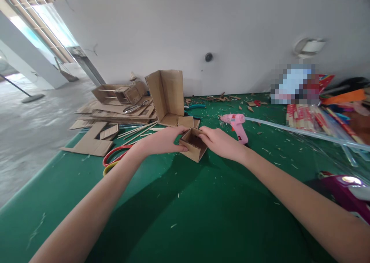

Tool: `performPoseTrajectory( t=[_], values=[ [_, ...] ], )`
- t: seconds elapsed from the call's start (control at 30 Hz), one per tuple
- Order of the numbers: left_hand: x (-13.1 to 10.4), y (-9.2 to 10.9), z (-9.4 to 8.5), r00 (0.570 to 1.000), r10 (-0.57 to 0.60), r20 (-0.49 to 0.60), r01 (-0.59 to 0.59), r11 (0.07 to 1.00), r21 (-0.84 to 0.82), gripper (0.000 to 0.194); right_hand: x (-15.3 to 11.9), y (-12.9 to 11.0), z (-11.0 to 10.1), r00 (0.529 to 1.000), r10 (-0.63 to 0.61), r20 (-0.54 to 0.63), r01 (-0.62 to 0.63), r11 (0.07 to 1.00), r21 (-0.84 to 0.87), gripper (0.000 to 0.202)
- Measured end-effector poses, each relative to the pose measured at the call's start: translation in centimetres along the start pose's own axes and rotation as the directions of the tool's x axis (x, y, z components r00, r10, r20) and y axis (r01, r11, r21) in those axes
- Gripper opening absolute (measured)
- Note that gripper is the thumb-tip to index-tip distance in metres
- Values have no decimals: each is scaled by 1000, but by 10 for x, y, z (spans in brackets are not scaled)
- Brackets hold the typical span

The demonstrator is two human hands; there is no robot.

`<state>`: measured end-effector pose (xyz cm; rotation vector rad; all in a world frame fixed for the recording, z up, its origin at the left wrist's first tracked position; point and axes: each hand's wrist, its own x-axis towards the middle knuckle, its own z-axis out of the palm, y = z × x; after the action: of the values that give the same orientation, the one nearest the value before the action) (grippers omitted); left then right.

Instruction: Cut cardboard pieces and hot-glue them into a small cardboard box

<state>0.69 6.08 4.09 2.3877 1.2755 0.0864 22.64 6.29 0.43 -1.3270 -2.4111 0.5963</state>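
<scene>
A small open-topped cardboard box (191,152) is held between my two hands over the green table. My left hand (166,140) grips its left side, thumb on the near wall and fingers behind. On the right side, my right hand (218,141) pinches the wall, with the fingertips at the rim. Just behind the box stands a taller folded cardboard corner piece (170,95), with a small cardboard flap (185,121) at its foot. A pink glue gun (237,126) rests to the right of my right hand. Red-handled scissors (111,155) lie partly hidden behind my left forearm.
Stacked cardboard sheets (115,113) and a cardboard structure (118,93) are at the back left, near wooden sticks (137,133). Glue sticks (300,128) in packs lie at the right, with a purple object (343,193) nearer. Scraps litter the green tabletop (179,224) along the wall.
</scene>
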Motion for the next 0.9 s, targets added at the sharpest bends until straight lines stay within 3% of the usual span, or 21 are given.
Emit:
performPoseTrajectory(
  t=[0.3,0.43,0.9],
  values=[
    [1,-3,3,1000,-10,6,10,1000,5,64,2,7,-4,994,52,95,-63,991,122,29],
    [2,-6,5,1000,-12,-3,12,1000,-13,75,5,13,-4,989,45,142,-75,973,217,34],
    [7,-8,12,996,45,-74,-55,987,-150,85,10,13,-2,996,-29,84,9,974,227,33]
  ],
)
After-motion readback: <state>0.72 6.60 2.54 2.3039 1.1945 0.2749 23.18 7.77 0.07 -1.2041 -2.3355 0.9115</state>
